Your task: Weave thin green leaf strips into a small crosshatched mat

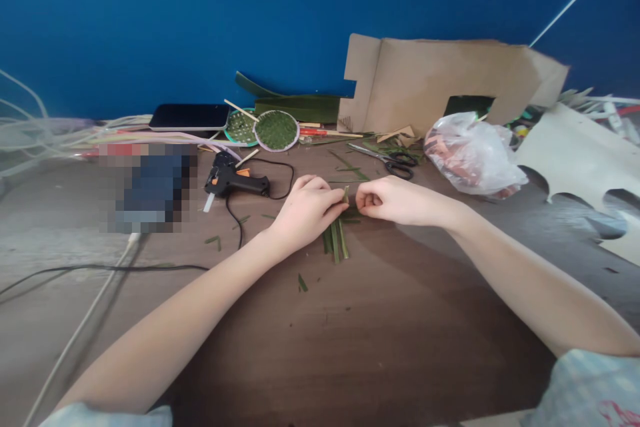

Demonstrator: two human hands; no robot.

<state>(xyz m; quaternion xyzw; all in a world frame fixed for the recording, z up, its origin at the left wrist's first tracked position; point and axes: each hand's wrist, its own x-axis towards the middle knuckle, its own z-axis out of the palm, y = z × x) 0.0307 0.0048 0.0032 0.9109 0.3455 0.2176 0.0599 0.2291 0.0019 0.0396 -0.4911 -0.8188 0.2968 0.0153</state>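
My left hand [313, 210] is closed, its thumb and fingertips pinching a bundle of green leaf strips [336, 240] over the middle of the table. The strips hang toward me, and a short pale-green end shows above the fingertips. Just to the right, my right hand [395, 200] has its fingers curled together in a pinch. What it holds, if anything, is hidden. A thin dark strand runs behind both hands. Small leaf scraps [303, 283] lie in front of them. Beyond my right hand rest scissors [393, 161] with black handles.
A black glue gun [235, 180] with its cord lies left of my hands. Behind it are a round leaf-covered fan [277, 131] and a dark phone [190, 117]. A cardboard box [425, 83], a plastic bag [473, 157] and a white cut-out sheet [580, 153] stand right.
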